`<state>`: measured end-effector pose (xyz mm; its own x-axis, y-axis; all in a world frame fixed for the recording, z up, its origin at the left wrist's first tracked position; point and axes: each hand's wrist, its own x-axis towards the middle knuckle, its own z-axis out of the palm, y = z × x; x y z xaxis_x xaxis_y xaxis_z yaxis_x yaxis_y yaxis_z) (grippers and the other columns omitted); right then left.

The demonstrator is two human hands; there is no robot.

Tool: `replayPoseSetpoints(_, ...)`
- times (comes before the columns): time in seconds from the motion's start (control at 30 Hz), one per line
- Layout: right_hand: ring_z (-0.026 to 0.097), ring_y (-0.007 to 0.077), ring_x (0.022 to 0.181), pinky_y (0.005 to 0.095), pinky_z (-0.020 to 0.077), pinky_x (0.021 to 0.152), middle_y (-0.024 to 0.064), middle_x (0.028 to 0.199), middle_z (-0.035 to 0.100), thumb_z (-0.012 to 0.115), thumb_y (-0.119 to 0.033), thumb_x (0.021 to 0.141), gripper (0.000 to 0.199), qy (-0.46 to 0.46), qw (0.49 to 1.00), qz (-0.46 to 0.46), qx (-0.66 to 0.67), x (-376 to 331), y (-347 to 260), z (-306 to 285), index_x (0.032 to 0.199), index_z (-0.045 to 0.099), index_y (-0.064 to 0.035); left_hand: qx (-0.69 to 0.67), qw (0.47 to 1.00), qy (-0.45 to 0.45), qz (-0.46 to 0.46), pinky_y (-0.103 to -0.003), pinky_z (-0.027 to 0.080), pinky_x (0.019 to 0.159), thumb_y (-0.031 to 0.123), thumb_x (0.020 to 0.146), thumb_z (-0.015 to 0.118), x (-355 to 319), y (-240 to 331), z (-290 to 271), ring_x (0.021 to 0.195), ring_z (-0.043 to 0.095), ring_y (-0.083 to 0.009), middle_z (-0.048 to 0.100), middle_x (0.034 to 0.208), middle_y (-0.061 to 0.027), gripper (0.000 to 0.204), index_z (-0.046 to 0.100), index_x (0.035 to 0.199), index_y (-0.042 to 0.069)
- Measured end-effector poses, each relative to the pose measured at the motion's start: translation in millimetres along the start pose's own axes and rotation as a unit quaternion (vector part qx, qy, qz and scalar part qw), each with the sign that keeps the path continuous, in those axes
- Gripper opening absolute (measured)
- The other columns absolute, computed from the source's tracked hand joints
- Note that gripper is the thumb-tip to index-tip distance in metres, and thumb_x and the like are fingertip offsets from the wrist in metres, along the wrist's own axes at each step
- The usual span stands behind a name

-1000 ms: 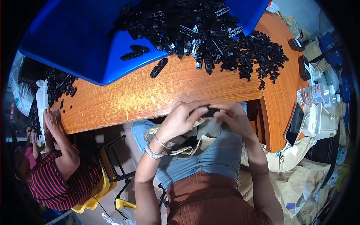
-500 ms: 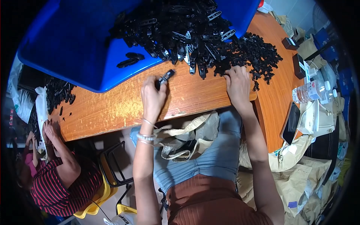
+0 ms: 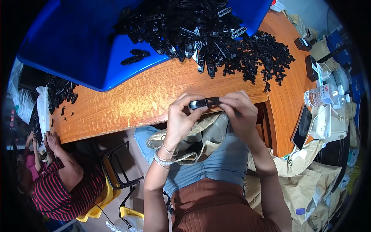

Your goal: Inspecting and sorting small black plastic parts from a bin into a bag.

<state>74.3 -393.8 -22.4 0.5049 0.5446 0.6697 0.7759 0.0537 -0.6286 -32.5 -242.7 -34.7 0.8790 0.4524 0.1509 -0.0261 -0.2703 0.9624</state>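
Observation:
Above the near edge of the wooden table [image 3: 131,102], my left hand [image 3: 180,118] grips a long black plastic part with a shiny silvery face [image 3: 198,104]. My right hand [image 3: 244,112] meets the part's right end, thumb and fingertips pinched together. Whether a separate small black piece sits in that pinch is hidden by the fingers. Beyond my hands, similar long black parts [image 3: 181,29] spill from a tipped blue bin [image 3: 73,50] onto the table. To their right spreads a heap of small black pieces [image 3: 275,54].
An open fabric bag [image 3: 210,129] lies on my lap under the table edge. On the right are a phone [image 3: 301,127] and a water bottle [image 3: 319,96]. At left, a person in a striped top [image 3: 67,193] sits by another pile of black parts [image 3: 60,92].
My left hand has brought the black plastic part right and nearer to me. My right hand has left the edge of the small-piece heap and joined it at the part's end.

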Motion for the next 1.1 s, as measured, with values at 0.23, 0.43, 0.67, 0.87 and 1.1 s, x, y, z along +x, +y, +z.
replayPoseSetpoints(0.23, 0.057, 0.0201, 0.069, 0.0278, 0.0454, 0.060, 0.0112, 0.081, 0.062, 0.065, 0.008, 0.070, 0.018, -0.032, 0.999, -0.027, 0.024, 3.1, -8.2, 0.0, 0.087, 0.065, 0.0005, -0.141, 0.983, -0.038, -0.111, -0.019, 0.050, 0.061, -0.005, 0.077, 0.066, -13.1, 21.9, 0.3, 0.069, 0.062, -0.0081, 0.066, 0.084, -0.0080, 0.021, 0.063, 0.098, -0.004)
replayPoseSetpoints(0.43, 0.061, 0.0182, 0.073, 0.0265, 0.0486, 0.065, 0.0114, 0.082, 0.063, 0.062, 0.009, 0.072, 0.018, 0.053, 0.994, 0.082, 0.055, -6.9, -18.1, 9.4, 0.088, 0.066, 0.0015, -0.272, 0.952, -0.010, -0.139, -0.022, 0.053, 0.071, -0.005, 0.082, 0.060, -19.7, 26.1, 12.0, 0.077, 0.064, -0.0129, 0.065, 0.090, -0.0124, 0.030, 0.056, 0.112, -0.006)
replayPoseSetpoints(0.67, 0.060, 0.0196, 0.073, 0.0272, 0.0477, 0.065, 0.0108, 0.082, 0.063, 0.062, 0.007, 0.073, 0.016, -0.034, 0.990, 0.083, 0.106, -5.2, -25.8, -1.7, 0.087, 0.066, 0.0006, -0.135, 0.974, -0.114, -0.140, -0.018, 0.051, 0.065, -0.007, 0.077, 0.065, -20.6, 25.6, 2.0, 0.071, 0.062, -0.0080, 0.066, 0.086, -0.0072, 0.034, 0.056, 0.110, -0.005)
replayPoseSetpoints(0.87, 0.056, 0.0228, 0.076, 0.0317, 0.0450, 0.066, 0.0084, 0.083, 0.062, 0.064, 0.005, 0.070, 0.018, -0.024, 0.997, -0.049, -0.045, -11.8, -19.9, -2.5, 0.086, 0.066, -0.0023, -0.242, 0.958, -0.048, -0.144, -0.016, 0.048, 0.055, -0.005, 0.078, 0.066, -21.8, 26.6, 7.7, 0.069, 0.063, -0.0082, 0.067, 0.086, -0.0108, 0.027, 0.058, 0.104, -0.005)
replayPoseSetpoints(1.1, 0.056, 0.0155, 0.077, 0.0254, 0.0432, 0.065, 0.0062, 0.085, 0.062, 0.066, -0.002, 0.073, 0.028, -0.136, 0.973, 0.165, 0.087, -19.7, -10.8, -7.7, 0.101, 0.063, -0.0005, -0.177, 0.977, -0.040, -0.110, -0.015, 0.045, 0.052, -0.005, 0.079, 0.064, -24.3, 17.2, 9.4, 0.061, 0.059, -0.0050, 0.061, 0.071, -0.0023, 0.018, 0.058, 0.095, -0.002)
